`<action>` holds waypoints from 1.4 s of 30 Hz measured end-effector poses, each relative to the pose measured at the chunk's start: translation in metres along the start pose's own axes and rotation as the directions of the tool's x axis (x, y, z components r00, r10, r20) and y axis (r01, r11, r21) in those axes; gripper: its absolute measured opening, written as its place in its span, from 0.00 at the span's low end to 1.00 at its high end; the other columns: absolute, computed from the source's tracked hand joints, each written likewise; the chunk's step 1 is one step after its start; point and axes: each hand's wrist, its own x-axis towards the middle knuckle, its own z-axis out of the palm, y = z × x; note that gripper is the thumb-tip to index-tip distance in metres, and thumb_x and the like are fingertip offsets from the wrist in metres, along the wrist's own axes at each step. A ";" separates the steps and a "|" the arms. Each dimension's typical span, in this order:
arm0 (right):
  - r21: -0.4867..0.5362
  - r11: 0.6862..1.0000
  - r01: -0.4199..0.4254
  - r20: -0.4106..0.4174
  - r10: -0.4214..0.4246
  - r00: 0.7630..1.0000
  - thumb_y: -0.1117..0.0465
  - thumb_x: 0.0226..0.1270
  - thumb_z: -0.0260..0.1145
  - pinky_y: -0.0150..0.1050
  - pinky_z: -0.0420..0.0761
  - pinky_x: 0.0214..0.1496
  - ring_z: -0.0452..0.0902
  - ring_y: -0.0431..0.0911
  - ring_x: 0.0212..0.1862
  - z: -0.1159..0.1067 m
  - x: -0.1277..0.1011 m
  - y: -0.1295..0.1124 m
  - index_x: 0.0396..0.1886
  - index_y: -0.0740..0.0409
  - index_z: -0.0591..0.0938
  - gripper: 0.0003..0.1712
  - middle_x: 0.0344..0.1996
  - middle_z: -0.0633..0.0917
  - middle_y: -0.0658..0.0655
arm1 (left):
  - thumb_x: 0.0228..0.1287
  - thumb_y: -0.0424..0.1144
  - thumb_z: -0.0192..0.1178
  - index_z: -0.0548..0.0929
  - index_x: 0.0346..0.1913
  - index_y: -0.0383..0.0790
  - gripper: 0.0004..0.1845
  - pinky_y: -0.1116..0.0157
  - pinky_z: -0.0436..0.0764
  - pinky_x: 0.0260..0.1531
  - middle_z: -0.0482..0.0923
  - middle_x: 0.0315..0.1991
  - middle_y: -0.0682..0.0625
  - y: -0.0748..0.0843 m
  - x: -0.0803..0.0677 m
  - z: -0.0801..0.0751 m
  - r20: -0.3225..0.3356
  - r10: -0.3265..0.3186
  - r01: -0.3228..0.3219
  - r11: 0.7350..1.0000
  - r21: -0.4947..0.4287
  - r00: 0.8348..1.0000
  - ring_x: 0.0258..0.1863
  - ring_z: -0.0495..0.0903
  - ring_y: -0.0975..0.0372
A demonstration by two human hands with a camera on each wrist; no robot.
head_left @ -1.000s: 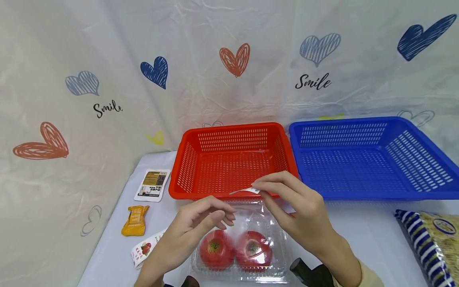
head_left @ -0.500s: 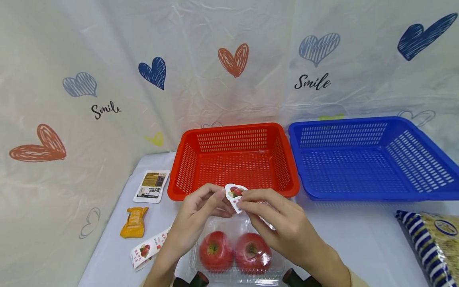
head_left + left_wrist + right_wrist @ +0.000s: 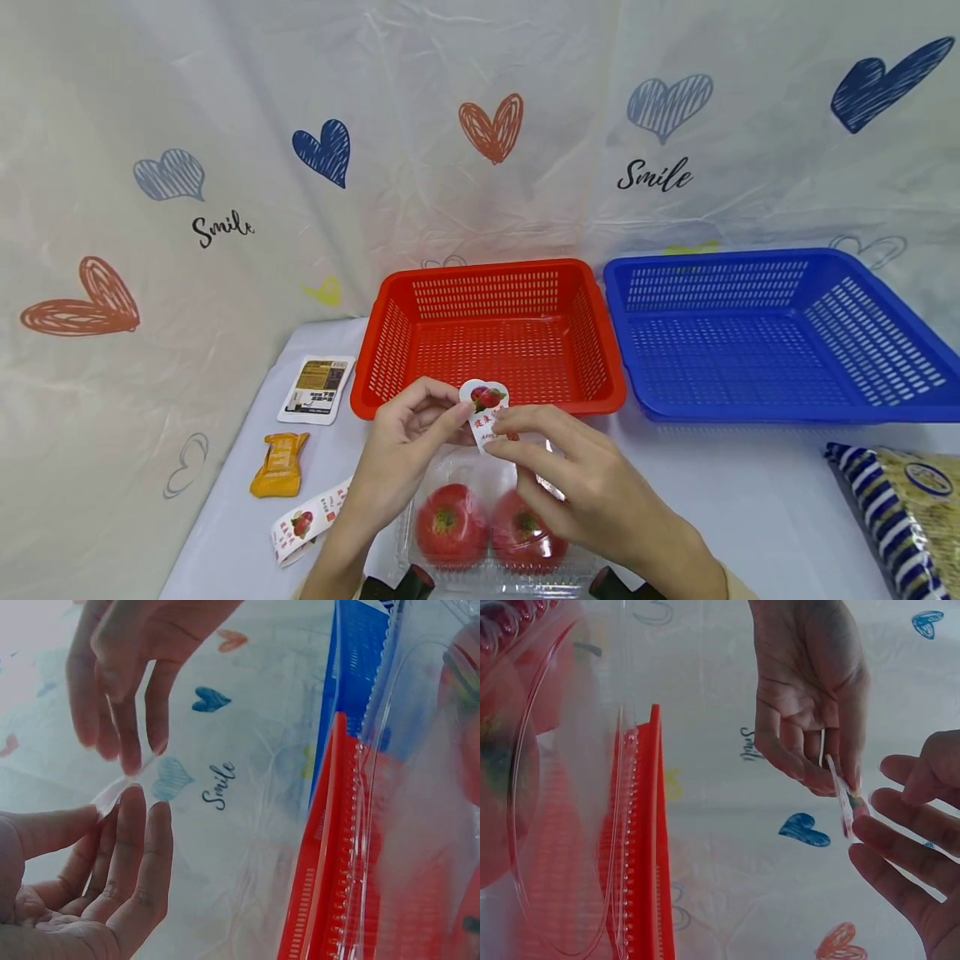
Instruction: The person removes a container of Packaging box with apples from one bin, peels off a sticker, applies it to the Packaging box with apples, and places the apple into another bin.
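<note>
A small white heart-topped label sticker (image 3: 483, 407) printed with red fruit and lettering is held above the clear plastic box. My left hand (image 3: 408, 442) pinches its left edge between thumb and fingers. Fingertips of my right hand (image 3: 581, 479) touch the sticker's right side, with the thumb held apart below; the right wrist view shows those fingers (image 3: 911, 855) extended. Beneath both hands, the lidded clear box (image 3: 495, 579) holds two red apples (image 3: 452, 527). A strip of similar labels (image 3: 307, 525) lies left of the box, partly hidden by my left forearm.
Behind the box stands a red basket (image 3: 487, 271), with a blue basket (image 3: 757, 412) to its right. On the left lie a white packet (image 3: 317, 390) and an orange wrapped snack (image 3: 280, 465). A striped bag (image 3: 900, 508) sits at the right edge.
My right hand has brought the sticker down and left to my left hand, turning its printed face into view. The left hand has risen and now pinches it; the right thumb stands apart.
</note>
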 end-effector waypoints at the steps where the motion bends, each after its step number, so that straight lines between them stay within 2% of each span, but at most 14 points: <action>1: 0.013 1.000 -0.004 -0.009 0.004 1.000 0.62 0.80 0.53 0.34 0.83 0.59 0.85 0.50 0.50 -0.001 0.000 0.001 0.50 0.60 0.88 0.17 0.49 0.85 0.57 | 0.74 0.30 0.63 0.79 0.49 0.28 0.08 0.59 0.89 0.46 0.84 0.39 0.37 -0.001 0.000 0.000 0.002 -0.004 0.004 1.000 0.001 1.000 0.37 0.90 0.53; 5: 0.085 0.992 -0.090 -0.083 0.098 0.992 0.59 0.82 0.57 0.29 0.82 0.58 0.85 0.50 0.48 -0.006 -0.001 0.006 0.50 0.64 0.87 0.16 0.48 0.86 0.59 | 0.75 0.31 0.63 0.79 0.50 0.29 0.09 0.58 0.89 0.46 0.84 0.41 0.37 -0.004 -0.002 -0.001 0.041 -0.030 0.030 1.000 -0.004 0.999 0.36 0.89 0.52; 7: 0.118 0.980 -0.161 -0.107 0.173 0.979 0.59 0.81 0.61 0.27 0.82 0.56 0.85 0.49 0.48 -0.009 -0.001 0.010 0.51 0.64 0.87 0.14 0.47 0.86 0.58 | 0.76 0.32 0.62 0.79 0.51 0.30 0.09 0.57 0.90 0.45 0.83 0.41 0.36 -0.005 -0.002 -0.001 0.065 -0.041 0.041 0.999 -0.001 0.997 0.35 0.89 0.52; 9: 0.146 0.956 -0.253 -0.089 0.267 0.960 0.62 0.76 0.68 0.27 0.83 0.54 0.85 0.47 0.48 -0.010 -0.003 0.012 0.52 0.62 0.87 0.11 0.47 0.87 0.56 | 0.76 0.32 0.62 0.79 0.51 0.30 0.09 0.57 0.90 0.44 0.83 0.42 0.37 -0.005 -0.003 0.000 0.085 -0.049 0.049 0.999 0.005 0.995 0.34 0.89 0.53; 11: 0.192 0.921 -0.338 -0.048 0.352 0.935 0.68 0.70 0.72 0.29 0.84 0.52 0.85 0.46 0.48 -0.009 -0.005 0.014 0.53 0.60 0.87 0.13 0.47 0.87 0.53 | 0.76 0.33 0.62 0.79 0.51 0.30 0.09 0.57 0.90 0.44 0.83 0.42 0.37 -0.006 -0.003 0.000 0.101 -0.057 0.056 0.998 0.014 0.993 0.34 0.89 0.52; 13: 0.272 0.868 -0.415 0.008 0.430 0.903 0.75 0.63 0.74 0.32 0.86 0.51 0.86 0.45 0.48 -0.007 -0.007 0.014 0.53 0.59 0.87 0.20 0.47 0.87 0.51 | 0.76 0.33 0.62 0.79 0.51 0.30 0.09 0.57 0.90 0.44 0.83 0.42 0.37 -0.006 -0.003 0.001 0.116 -0.066 0.063 0.998 0.025 0.991 0.35 0.89 0.50; 16: 0.395 0.794 -0.463 0.065 0.479 0.876 0.79 0.63 0.72 0.37 0.89 0.48 0.87 0.46 0.46 -0.003 -0.009 0.016 0.53 0.59 0.87 0.21 0.45 0.88 0.52 | 0.76 0.34 0.63 0.79 0.51 0.31 0.10 0.59 0.89 0.46 0.82 0.42 0.38 -0.007 -0.003 0.001 0.136 -0.090 0.084 0.995 0.047 0.987 0.37 0.88 0.45; 17: 0.431 0.769 -0.472 0.079 0.489 0.869 0.79 0.63 0.71 0.38 0.89 0.48 0.87 0.46 0.45 -0.002 -0.010 0.016 0.53 0.60 0.87 0.21 0.45 0.88 0.52 | 0.76 0.34 0.63 0.79 0.51 0.31 0.10 0.59 0.89 0.46 0.82 0.42 0.38 -0.007 -0.003 0.001 0.142 -0.098 0.092 0.994 0.055 0.985 0.38 0.88 0.43; 19: 0.471 0.744 -0.473 0.095 0.491 0.866 0.79 0.64 0.70 0.39 0.89 0.48 0.87 0.48 0.43 -0.001 -0.011 0.018 0.51 0.60 0.88 0.19 0.43 0.88 0.54 | 0.76 0.35 0.63 0.79 0.51 0.31 0.10 0.59 0.89 0.46 0.81 0.43 0.38 -0.007 -0.004 0.001 0.148 -0.117 0.109 0.992 0.064 0.982 0.39 0.87 0.40; 25: 0.496 0.708 -0.502 0.136 0.508 0.851 0.78 0.66 0.70 0.39 0.89 0.48 0.86 0.46 0.43 0.002 -0.016 0.019 0.49 0.59 0.89 0.16 0.40 0.88 0.54 | 0.76 0.37 0.64 0.80 0.51 0.32 0.11 0.53 0.89 0.46 0.82 0.43 0.39 -0.009 -0.006 0.000 0.159 -0.158 0.146 0.986 0.085 0.975 0.41 0.87 0.39; 28: 0.501 0.691 -0.521 0.165 0.514 0.842 0.78 0.66 0.70 0.39 0.89 0.48 0.86 0.46 0.41 0.005 -0.019 0.020 0.48 0.59 0.89 0.15 0.39 0.88 0.55 | 0.75 0.38 0.65 0.81 0.50 0.32 0.11 0.55 0.90 0.44 0.83 0.42 0.40 -0.011 -0.009 -0.001 0.154 -0.184 0.166 0.979 0.122 0.971 0.39 0.89 0.43; 35: 0.517 0.600 -0.610 0.290 0.548 0.785 0.74 0.68 0.70 0.41 0.90 0.47 0.88 0.46 0.39 0.013 -0.029 0.023 0.47 0.61 0.89 0.11 0.39 0.88 0.54 | 0.74 0.38 0.67 0.83 0.49 0.34 0.10 0.63 0.89 0.45 0.84 0.41 0.44 -0.020 -0.013 -0.004 0.142 -0.219 0.189 0.962 0.197 0.965 0.42 0.85 0.55; 42: 0.497 0.548 -0.673 0.368 0.569 0.735 0.72 0.69 0.71 0.40 0.89 0.48 0.87 0.47 0.38 0.016 -0.035 0.024 0.46 0.61 0.89 0.09 0.38 0.87 0.55 | 0.71 0.38 0.69 0.85 0.46 0.37 0.08 0.62 0.89 0.43 0.85 0.40 0.47 -0.026 -0.015 -0.007 0.114 -0.220 0.183 0.947 0.265 0.969 0.41 0.86 0.56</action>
